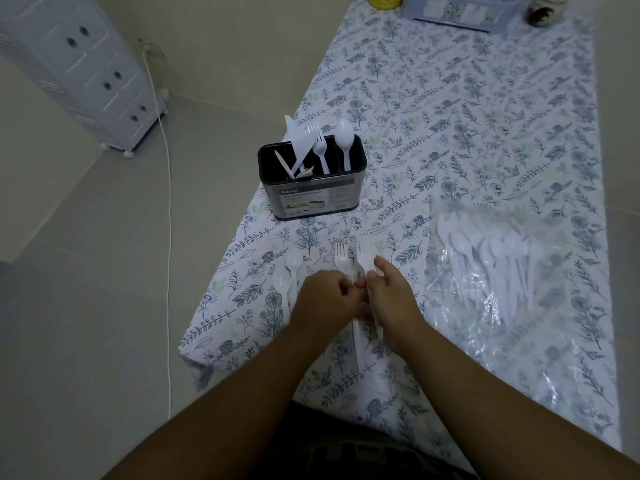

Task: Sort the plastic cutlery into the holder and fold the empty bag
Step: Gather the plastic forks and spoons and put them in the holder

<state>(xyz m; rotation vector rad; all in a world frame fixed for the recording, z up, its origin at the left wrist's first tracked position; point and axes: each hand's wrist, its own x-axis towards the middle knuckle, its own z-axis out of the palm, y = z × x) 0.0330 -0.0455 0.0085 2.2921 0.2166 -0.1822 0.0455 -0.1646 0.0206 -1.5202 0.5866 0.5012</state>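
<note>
My two hands are close together over the near part of the table (433,109), which has a cloth with blue flowers and leaves on it. My left hand (323,299) and my right hand (389,296) are both curled around a little bunch of white plastic forks (349,259). The fork tips stick up past my fingers, and the handles poke out under my hands toward me. My fingertips almost touch each other in the middle.

Just to the left of my left hand, two white plastic spoons (285,278) lie flat on the cloth.

The black cutlery holder (313,188) stands further away, near the left edge of the table. It has three parts inside. The left part has white knives (296,147) leaning in it. The middle part has a fork (320,148) standing up. The right part has a spoon (344,140) standing up with its bowl on top.

To my right is the clear plastic bag (512,289). It lies flat and crinkly on the cloth and is not empty. A pile of white spoons and other cutlery (485,258) is inside it, with the round ends pointing away from me.

At the far end of the table I can see a yellow thing (384,0), a see-through box (453,10) and a dark round jar (542,12). On the floor to the left stands a white cabinet (86,71) with a white cord (169,202) hanging down.
</note>
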